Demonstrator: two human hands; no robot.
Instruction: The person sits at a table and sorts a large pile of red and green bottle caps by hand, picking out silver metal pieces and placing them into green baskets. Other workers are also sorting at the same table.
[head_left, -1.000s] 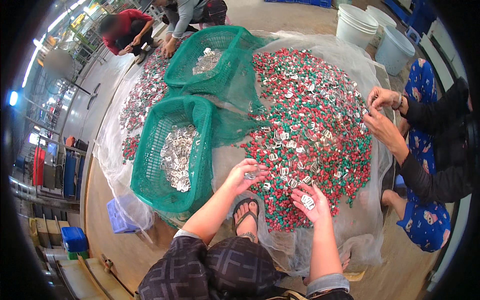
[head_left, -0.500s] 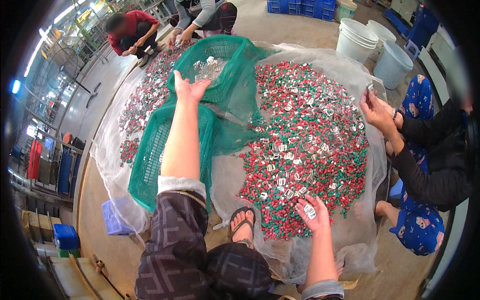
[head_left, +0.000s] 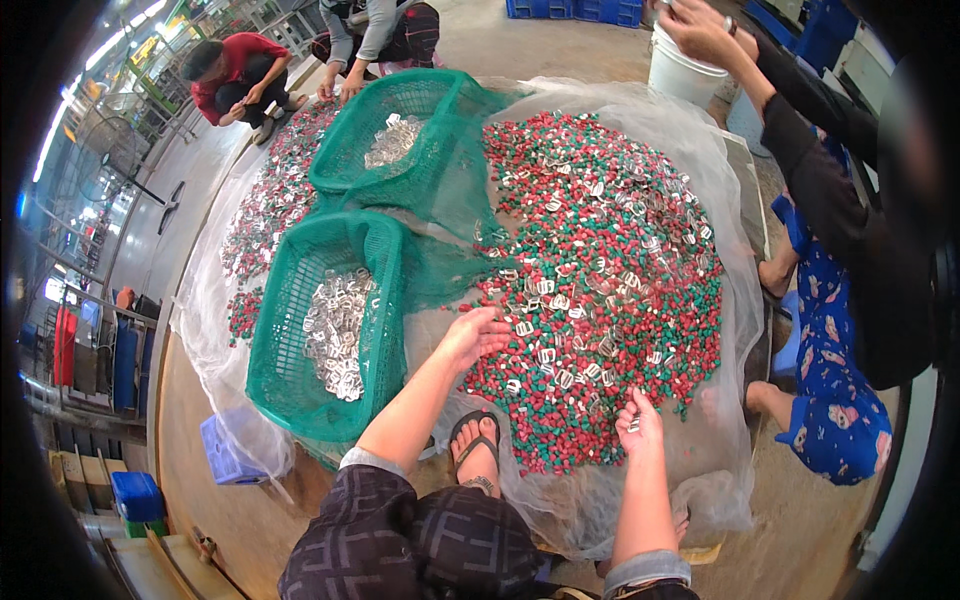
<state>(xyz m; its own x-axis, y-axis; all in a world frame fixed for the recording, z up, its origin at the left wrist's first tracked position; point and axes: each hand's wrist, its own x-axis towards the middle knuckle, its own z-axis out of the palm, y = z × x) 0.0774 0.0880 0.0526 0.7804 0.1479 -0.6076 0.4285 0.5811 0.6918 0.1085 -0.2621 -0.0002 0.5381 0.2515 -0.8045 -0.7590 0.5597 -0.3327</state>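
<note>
A loose buckle (head_left: 524, 329) lies on the red-and-green pile (head_left: 545, 435) just right of the open, seemingly empty left hand (head_left: 473, 339), nearer it than the right hand (head_left: 641, 424), curled around at least one held buckle (head_left: 634, 424).

I see white mesh sheet (head_left: 728, 490) spread on the floor (head_left: 570, 52). On it: red, green, white bits (head_left: 600, 250) with silver buckles (head_left: 547, 356) mixed in, between and beyond left hand (head_left: 474, 338) and right hand (head_left: 640, 424). Green basket (head_left: 268, 335) left of left hand, second basket (head_left: 336, 160) farther ahead.
</note>
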